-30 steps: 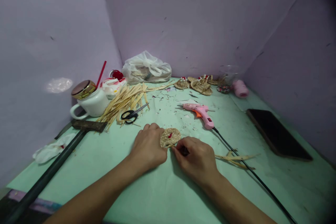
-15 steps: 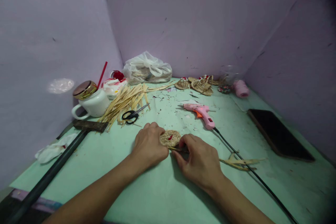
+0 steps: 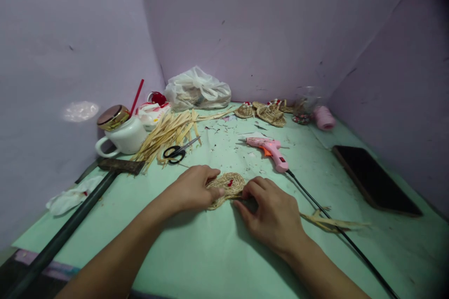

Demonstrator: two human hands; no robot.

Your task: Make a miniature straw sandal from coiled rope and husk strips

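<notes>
A coiled straw piece (image 3: 232,186) with a small red mark at its centre lies on the green table cover between my hands. My left hand (image 3: 198,189) grips its left side, thumb on top and the other fingers along the far edge. At the near right edge, my right hand (image 3: 271,210) pinches the straw braid that runs round the coil. Loose straw ends (image 3: 329,222) stick out beyond the right hand and lie across a black cord. Part of the coil is hidden under the left fingers.
A pink glue gun (image 3: 268,147) lies beyond my right hand, its cord trailing to the lower right. Scissors (image 3: 175,153), straw strips (image 3: 164,135), a white mug (image 3: 126,138) and a hammer (image 3: 121,166) are at left. A phone (image 3: 373,180) lies at right; woven pieces (image 3: 270,114) sit behind.
My left hand has loosened and shifted left, its thumb now on top, uncovering more of the coil's left part. The right hand has moved slightly right, still pinching the braid.
</notes>
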